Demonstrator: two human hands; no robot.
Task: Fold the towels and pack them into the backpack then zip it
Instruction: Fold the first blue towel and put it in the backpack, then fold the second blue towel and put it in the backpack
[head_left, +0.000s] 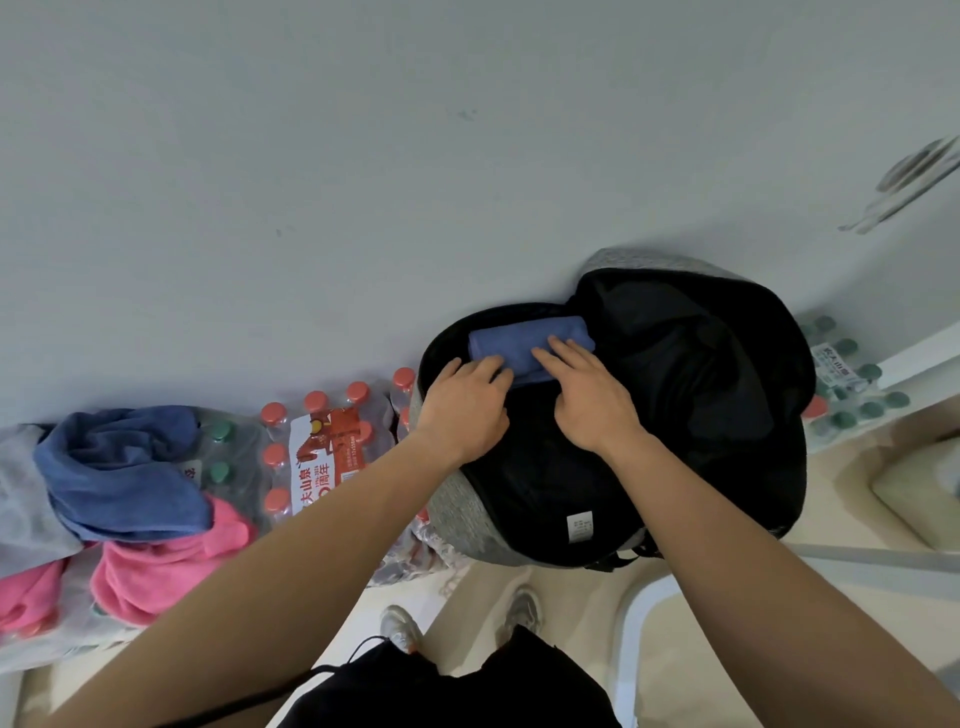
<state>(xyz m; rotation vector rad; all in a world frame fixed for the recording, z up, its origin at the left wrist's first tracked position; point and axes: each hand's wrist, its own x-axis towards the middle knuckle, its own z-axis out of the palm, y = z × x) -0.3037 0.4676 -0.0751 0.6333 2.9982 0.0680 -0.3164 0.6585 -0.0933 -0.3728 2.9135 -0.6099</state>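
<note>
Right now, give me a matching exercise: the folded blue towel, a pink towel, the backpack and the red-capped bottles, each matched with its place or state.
1 folded blue towel
2 pink towel
3 backpack
4 red-capped bottles

A unzipped, gaping open
B crumpled, far left
C lying inside the backpack
D shrink-wrapped in a pack

Pairs: 1-C, 2-B, 3-A, 4-D

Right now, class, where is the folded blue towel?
In the head view, the folded blue towel lies inside the open backpack, at the upper left of its black lining, touched by the left hand and the right hand.
</note>
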